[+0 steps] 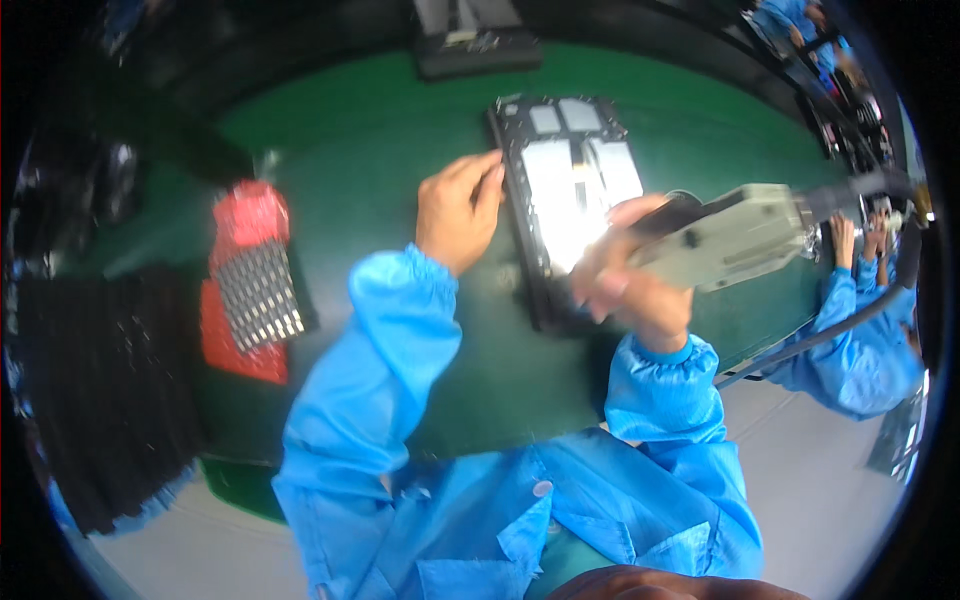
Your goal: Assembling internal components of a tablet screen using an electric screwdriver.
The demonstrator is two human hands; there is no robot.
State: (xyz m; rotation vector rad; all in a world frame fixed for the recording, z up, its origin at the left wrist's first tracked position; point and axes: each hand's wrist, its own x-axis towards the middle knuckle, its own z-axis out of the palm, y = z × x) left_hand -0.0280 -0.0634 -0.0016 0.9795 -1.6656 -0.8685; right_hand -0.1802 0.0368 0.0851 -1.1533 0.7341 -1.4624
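Note:
A flat, tablet-like device (548, 160) lies on the green table, its inside showing pale silvery panels in a black frame. At its left edge my left hand (462, 208) rests, fingers bent and thumb and fingertips close together against the frame; whether they pinch anything small is hidden. Over the device's lower right side, my right hand (640, 290) is blurred by motion. Its fingers wrap the front end of a pale grey-green, corded hand-held power tool (735, 238), which lies nearly level and points left. The tool's tip is hidden by the hand and blur.
Left of my left arm lie a red plastic packet (250, 215) and a sheet with rows of small metallic pieces (260, 295). Black strip-like material (105, 390) hangs at the far left. A dark stand (478, 52) is behind. A cable (830, 335) and a co-worker (850, 350) are at right.

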